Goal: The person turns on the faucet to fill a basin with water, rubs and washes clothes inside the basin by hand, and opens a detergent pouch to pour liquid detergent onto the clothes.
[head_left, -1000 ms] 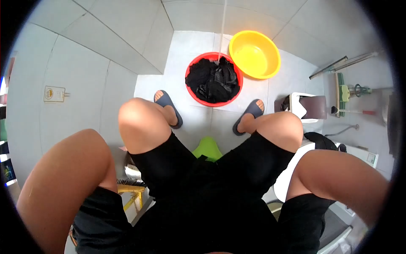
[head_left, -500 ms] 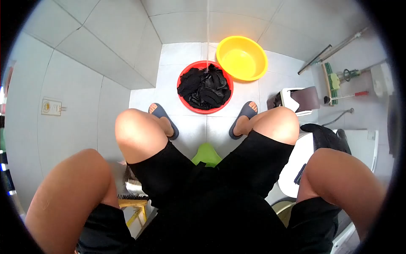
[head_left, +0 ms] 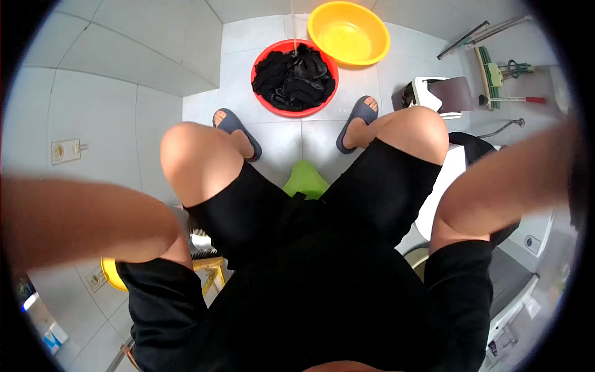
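Observation:
Neither of my hands shows; both forearms are bent up and leave the picture at the sides. On the floor ahead of my feet stands a red basin heaped with wet-looking black clothes. A thin stream of water falls from above into it. Touching its back right side is a yellow basin, with nothing visible inside. I sit on a low green stool, knees apart, wearing dark slippers. What my hands hold or touch is hidden.
To the right are a white bin with a brown flap, a mop head and a red-handled brush by the wall. A white toilet is beside my right knee. A yellow-framed stool stands behind my left leg.
Both forearms have swung upward and outward. The view has tilted down, so the basins and feet sit higher in the picture. The clothes and basins look unmoved.

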### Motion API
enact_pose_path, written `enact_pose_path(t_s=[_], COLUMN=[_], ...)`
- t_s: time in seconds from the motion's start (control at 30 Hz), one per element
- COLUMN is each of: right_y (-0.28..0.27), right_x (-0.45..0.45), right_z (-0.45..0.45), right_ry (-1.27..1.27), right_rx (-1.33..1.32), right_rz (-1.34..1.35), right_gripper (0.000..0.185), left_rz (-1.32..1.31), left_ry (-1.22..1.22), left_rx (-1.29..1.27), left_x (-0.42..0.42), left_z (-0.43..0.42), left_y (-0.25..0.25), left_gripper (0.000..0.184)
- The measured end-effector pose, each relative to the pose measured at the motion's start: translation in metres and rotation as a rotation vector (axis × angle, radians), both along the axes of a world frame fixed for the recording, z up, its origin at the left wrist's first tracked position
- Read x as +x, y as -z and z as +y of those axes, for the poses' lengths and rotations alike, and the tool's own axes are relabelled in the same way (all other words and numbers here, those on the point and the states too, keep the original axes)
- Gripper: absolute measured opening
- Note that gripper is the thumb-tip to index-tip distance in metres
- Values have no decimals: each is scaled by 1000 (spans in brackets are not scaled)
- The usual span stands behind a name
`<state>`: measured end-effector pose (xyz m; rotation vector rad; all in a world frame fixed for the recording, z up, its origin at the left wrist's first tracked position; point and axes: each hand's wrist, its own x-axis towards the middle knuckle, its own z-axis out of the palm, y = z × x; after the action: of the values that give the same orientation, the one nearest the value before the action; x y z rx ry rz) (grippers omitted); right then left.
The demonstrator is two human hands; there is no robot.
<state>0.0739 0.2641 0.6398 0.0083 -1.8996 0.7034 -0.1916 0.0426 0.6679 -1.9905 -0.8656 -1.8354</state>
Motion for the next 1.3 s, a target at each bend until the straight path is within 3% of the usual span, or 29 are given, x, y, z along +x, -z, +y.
enact_pose_path(t_s=[0.07, 0.13, 0.17, 0.2, 0.23, 0.27, 0.3, 0.33, 0.37, 0.43, 0.47, 0.53, 0.57, 0.63, 0.7, 0.87, 0.9, 0.97, 1.03, 1.07, 1.13, 1.3], right_y=[34, 104, 150, 233, 332, 367, 421, 477, 529, 598, 618, 663, 678, 701, 712, 702, 702, 709, 731, 734, 727, 671], right_x=[-48, -102, -112, -135, -172, -163, -171, -179, -180, -178, -180, -189, -192, -199, -206, -216, -217, -223, -223, -218, -213, -220], right_z=[31, 60, 80, 111, 182, 136, 143, 151, 153, 142, 133, 121, 119, 106, 95, 113, 122, 131, 130, 124, 106, 79], right_ry=[50, 113, 130, 151, -24, 85, -11, -113, -73, 79, 181, 413, 420, 474, 529, 541, 486, 426, 293, 297, 294, 414], right_rx=[-119, -342, -529, -717, -51, 97, -31, -160, -327, -614, -719, -757, -807, -879, -973, -805, -866, -925, -939, -943, -999, -966], right_rz=[-138, -398, -816, -1238, -1447, -1346, -1469, -1584, -1566, -1470, -1395, -1253, -1185, -1159, -1141, -1396, -1445, -1499, -1554, -1558, -1271, -857], right_gripper=[28, 27, 38, 51, 47, 39, 39, 40, 48, 62, 69, 75, 89, 98, 120, 119, 110, 101, 79, 79, 64, 59], left_rz=[-110, -284, -366, -617, -596, -567, -994, -1189, -1039, -477, -211, -111, -116, -121, -143, -100, -72, -56, -34, -114, -194, -329], left_ry=[-106, -232, -290, -147, -106, -58, -56, -88, -47, 81, -399, -536, -537, -601, -663, -678, -632, -627, -614, -528, -437, -563], left_rx=[-10, -128, -194, -841, -1058, -1281, -1495, -1854, -1947, -2009, -1802, -1661, -1680, -1597, -1635, -1974, -2027, -2085, -2147, -2175, -2200, -1836], left_x=[-39, -76, -95, -99, -119, -137, -118, -101, -101, -129, -130, -116, -113, -110, -100, -103, -108, -112, -116, -121, -118, -107], left_z=[46, 105, 139, 142, 169, 194, 204, 213, 221, 231, 223, 216, 216, 218, 221, 245, 250, 259, 263, 263, 258, 243], left_y=[37, 112, 165, 192, 272, 364, 417, 429, 483, 601, 658, 668, 684, 709, 715, 700, 699, 697, 711, 723, 725, 689], left_gripper=[16, 16, 16, 19, 27, 37, 40, 39, 39, 34, 53, 76, 76, 95, 97, 115, 117, 110, 103, 92, 82, 59])
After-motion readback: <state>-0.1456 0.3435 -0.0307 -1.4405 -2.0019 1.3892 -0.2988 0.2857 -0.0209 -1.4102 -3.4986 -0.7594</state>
